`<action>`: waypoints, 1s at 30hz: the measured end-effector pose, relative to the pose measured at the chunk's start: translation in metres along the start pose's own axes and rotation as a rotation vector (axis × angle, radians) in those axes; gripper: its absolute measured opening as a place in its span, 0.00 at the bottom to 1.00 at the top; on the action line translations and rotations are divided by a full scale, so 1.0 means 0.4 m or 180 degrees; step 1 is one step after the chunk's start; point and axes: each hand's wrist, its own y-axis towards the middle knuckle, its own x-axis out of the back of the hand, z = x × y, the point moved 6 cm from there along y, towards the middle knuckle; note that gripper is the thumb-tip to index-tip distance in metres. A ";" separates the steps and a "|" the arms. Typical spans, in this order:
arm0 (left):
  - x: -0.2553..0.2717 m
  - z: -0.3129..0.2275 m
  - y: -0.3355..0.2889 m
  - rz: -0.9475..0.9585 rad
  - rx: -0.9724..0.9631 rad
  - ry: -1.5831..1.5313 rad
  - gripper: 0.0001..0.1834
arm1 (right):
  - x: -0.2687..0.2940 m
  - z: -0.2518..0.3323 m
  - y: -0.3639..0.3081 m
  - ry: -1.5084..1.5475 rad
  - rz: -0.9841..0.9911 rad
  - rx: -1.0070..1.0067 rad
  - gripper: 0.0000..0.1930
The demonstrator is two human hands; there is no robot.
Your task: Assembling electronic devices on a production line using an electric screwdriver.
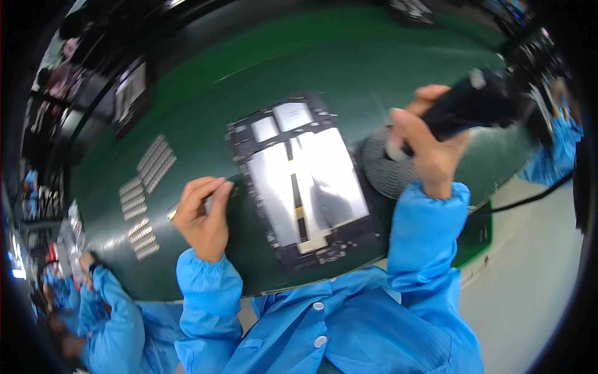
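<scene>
The right hand [430, 146] grips a black power tool [479, 103] over the green desk [205, 100]. The left hand [202, 218], fingers curled, pinches a small metal piece beside the opened device panel [302, 181] lying in the middle.

electronics assembly line | green work mat [349, 56] | blue smocks [349, 324] | rows of small metal parts [146, 187]

A broad dark green bench mat [349, 56] fills the middle, curving under the lens. Beyond its far edge runs a black frame [205, 31]. To the right lies pale grey floor [536, 280], smooth and evenly lit, with a black cable [529, 201] trailing across it. At far left, people in blue coats [93, 305] stand along the line.
</scene>
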 end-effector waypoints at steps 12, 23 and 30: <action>-0.025 0.061 -0.017 0.0859 0.1434 -0.1338 0.05 | -0.130 0.118 -0.031 0.0788 0.0375 0.0411 0.21; -0.085 0.077 0.056 0.1021 0.0605 -0.0582 0.06 | -0.398 0.047 -0.059 0.0570 0.1130 0.0158 0.16; -0.083 0.084 0.059 0.1137 0.0927 -0.0605 0.06 | -0.419 0.009 -0.061 0.0523 0.1231 0.0075 0.15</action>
